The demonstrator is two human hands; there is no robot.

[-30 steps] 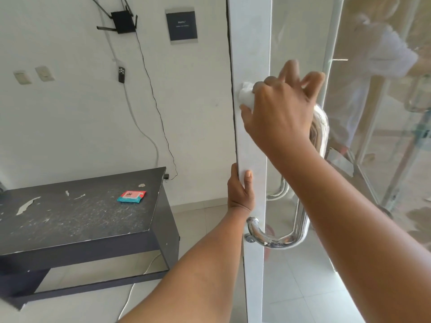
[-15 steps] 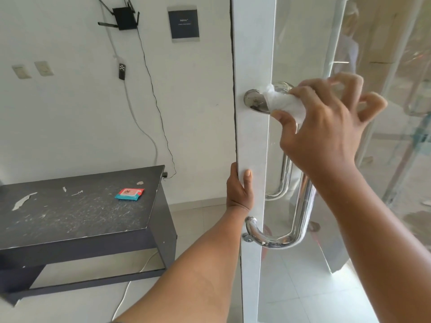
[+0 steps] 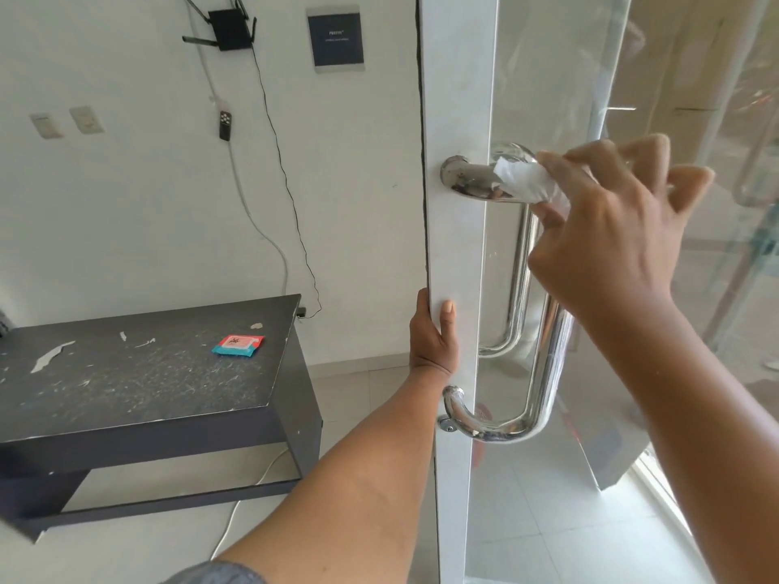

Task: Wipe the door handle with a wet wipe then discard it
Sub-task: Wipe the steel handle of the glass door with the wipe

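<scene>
While the left hand (image 3: 434, 343) is gripping the door's edge, the right hand (image 3: 607, 229) is pinching the wet wipe (image 3: 527, 181) against the door handle (image 3: 543, 330) at its top bend. Its long upright bar is running down below those fingers, probably needing wiping next.

Legible text: none you can read. Dark wall plaque (image 3: 336, 37): small white lettering (too blurred); teal-and-red packet (image 3: 237, 345): print illegible.
</scene>
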